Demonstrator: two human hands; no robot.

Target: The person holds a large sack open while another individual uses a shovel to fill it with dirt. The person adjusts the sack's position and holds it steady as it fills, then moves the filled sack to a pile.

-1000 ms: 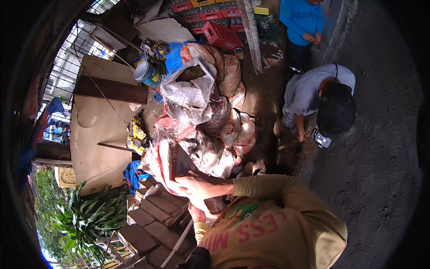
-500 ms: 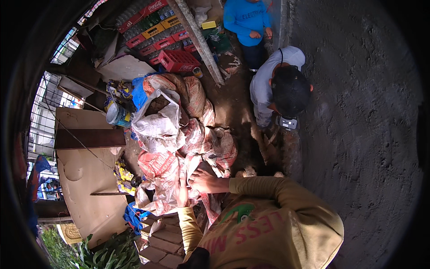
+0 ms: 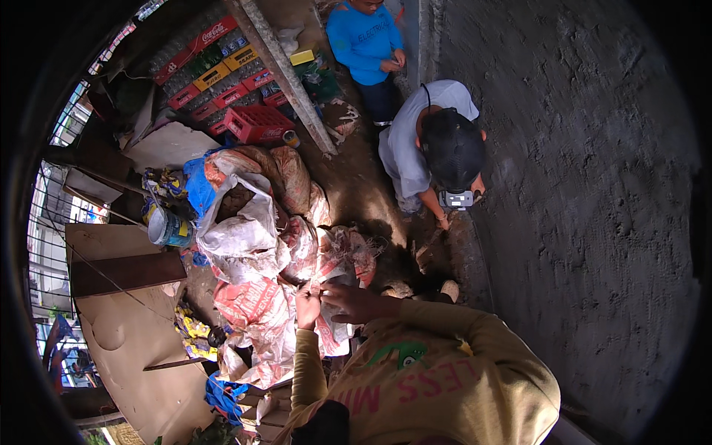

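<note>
A white woven sack with red print [image 3: 252,308] lies rumpled in front of me, among other dusty sacks. My left hand [image 3: 307,307] is closed on its gathered edge, knuckles up. Close beside it, my right hand [image 3: 351,302] reaches in from the right, its fingertips pinched at the same bunched fabric. The fingertips of both hands nearly meet, and folds of cloth partly hide them. Just beyond sits an open white sack [image 3: 241,241] with dark earthy material in its mouth. Filled reddish sacks [image 3: 293,178] lie behind it.
A blue-white bucket [image 3: 169,227] and brown boards [image 3: 122,326] are at left. Bottle crates [image 3: 256,123] stand behind a slanted post [image 3: 289,74]. A person in a grey shirt [image 3: 408,141] crouches by the rough grey wall [image 3: 578,208]; another in blue [image 3: 365,41] stands farther back.
The view has shifted, so the surroundings sit farther left. My hands have moved up along the sack's edge, away from my body. The crouching person's hands now show.
</note>
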